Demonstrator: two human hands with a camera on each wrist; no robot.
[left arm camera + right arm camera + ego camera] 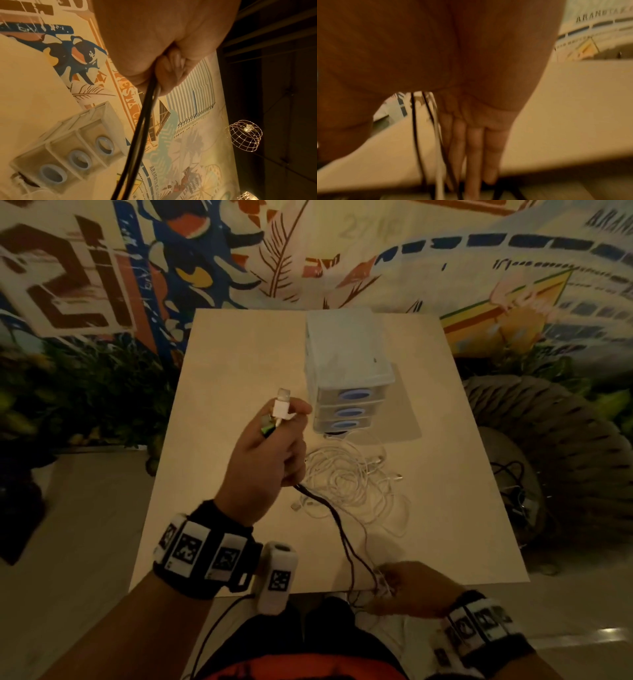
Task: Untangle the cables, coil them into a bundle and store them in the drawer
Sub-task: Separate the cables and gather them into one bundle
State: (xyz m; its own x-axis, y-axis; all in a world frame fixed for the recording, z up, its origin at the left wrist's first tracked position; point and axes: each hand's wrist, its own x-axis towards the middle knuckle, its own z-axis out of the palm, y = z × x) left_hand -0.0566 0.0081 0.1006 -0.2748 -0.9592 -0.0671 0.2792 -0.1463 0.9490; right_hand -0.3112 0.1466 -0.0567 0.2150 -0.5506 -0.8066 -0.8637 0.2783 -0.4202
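My left hand (270, 446) is raised above the table, gripping cable ends: a white USB plug (281, 407) sticks up from the fist beside a green-and-black plug (268, 429). Black cables (337, 529) hang from that fist (171, 67) down to my right hand (404, 587) at the table's front edge, which pinches black and white strands (435, 135) between thumb and fingers (474, 148). A tangle of white cables (356, 481) lies on the table in front of a small translucent drawer unit (346, 371), all three blue-handled drawers shut (68, 150).
The beige table (239, 354) stands against a painted mural wall. A dark woven seat (555, 440) sits right of the table with black cords (513, 484) on it. Plants (85, 392) stand to the left. Wire lamp shades (245, 135) hang overhead.
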